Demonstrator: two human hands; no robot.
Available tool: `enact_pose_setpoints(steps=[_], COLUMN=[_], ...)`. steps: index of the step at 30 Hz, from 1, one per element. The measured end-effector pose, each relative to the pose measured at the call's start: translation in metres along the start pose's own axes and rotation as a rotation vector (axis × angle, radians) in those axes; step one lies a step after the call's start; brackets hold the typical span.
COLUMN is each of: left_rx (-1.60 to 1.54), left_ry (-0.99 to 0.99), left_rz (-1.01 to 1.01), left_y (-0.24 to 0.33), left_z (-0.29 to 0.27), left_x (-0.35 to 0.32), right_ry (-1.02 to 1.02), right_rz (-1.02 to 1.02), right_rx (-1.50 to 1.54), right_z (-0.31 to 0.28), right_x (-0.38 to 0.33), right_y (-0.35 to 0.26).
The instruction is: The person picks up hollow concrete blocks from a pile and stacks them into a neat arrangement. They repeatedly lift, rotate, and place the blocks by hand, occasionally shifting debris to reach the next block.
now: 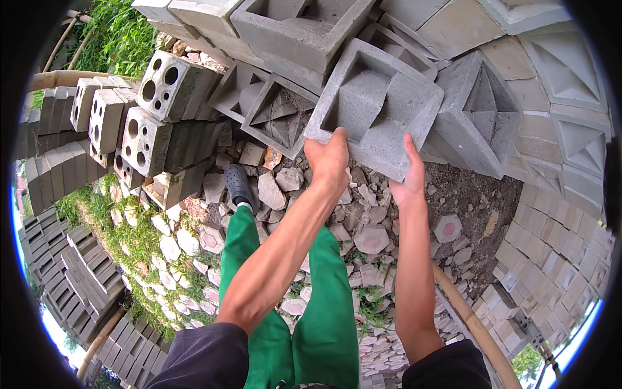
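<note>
A grey concrete vent block (379,107) with angled recesses in its face is gripped at its near edge by both my hands. My left hand (329,159) is closed on the near left corner, its fingers partly hidden by the block. At the near right corner, my right hand (411,178) has its thumb up along the side, with the other fingers out of sight beneath. The block is tilted, and whether its far end rests on the blocks behind cannot be made out. Close on its right stands another vent block (479,110); a square one (280,113) lies to its left.
Stacked bricks with round holes (148,139) stand at the left. Larger vent blocks (304,35) are piled behind. Broken stones (272,191) and hexagonal pavers (372,238) cover the uneven ground around my feet. A bamboo pole (476,330) lies at the lower right.
</note>
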State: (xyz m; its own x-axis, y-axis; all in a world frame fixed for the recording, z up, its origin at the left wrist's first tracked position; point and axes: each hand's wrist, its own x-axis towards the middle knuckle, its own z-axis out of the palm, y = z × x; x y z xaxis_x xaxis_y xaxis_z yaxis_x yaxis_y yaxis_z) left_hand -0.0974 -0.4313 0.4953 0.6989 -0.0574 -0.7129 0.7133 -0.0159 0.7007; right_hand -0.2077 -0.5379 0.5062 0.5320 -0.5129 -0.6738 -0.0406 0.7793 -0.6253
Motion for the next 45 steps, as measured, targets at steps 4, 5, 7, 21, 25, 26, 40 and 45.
enact_pose_setpoints(steps=[4,5,7,21,25,26,40,45], left_rx=[-0.052,-0.029,0.027,0.271,0.314,0.285,0.087,0.014], left_ry=[0.012,0.026,0.046,0.347,0.377,0.351,0.228,0.229], left_rz=[-0.084,-0.086,-0.106,-0.148,-0.167,-0.134,-0.112,-0.14], left_y=[-0.004,-0.006,-0.014,0.007,0.014,0.022,0.04,0.033], left_z=[-0.049,-0.063,-0.1,-0.356,-0.406,-0.409,-0.423,-0.429], left_x=[-0.034,-0.037,-0.04,0.087,0.161,0.176,0.271,0.271], right_ry=[0.12,0.148,0.225,0.25,0.193,0.161,-0.015,0.005], right_rz=[-0.001,-0.002,0.053,0.521,0.428,0.394,0.154,0.113], right_rx=[-0.037,-0.057,-0.065,0.02,-0.042,-0.054,-0.249,-0.398], right_z=[-0.01,-0.004,-0.002,0.141,0.2,0.207,0.243,0.238], right_x=[-0.042,-0.055,-0.078,-0.11,-0.066,-0.05,0.039,0.043], right_y=[0.049,0.062,0.099,0.363,0.4,0.411,0.449,0.458])
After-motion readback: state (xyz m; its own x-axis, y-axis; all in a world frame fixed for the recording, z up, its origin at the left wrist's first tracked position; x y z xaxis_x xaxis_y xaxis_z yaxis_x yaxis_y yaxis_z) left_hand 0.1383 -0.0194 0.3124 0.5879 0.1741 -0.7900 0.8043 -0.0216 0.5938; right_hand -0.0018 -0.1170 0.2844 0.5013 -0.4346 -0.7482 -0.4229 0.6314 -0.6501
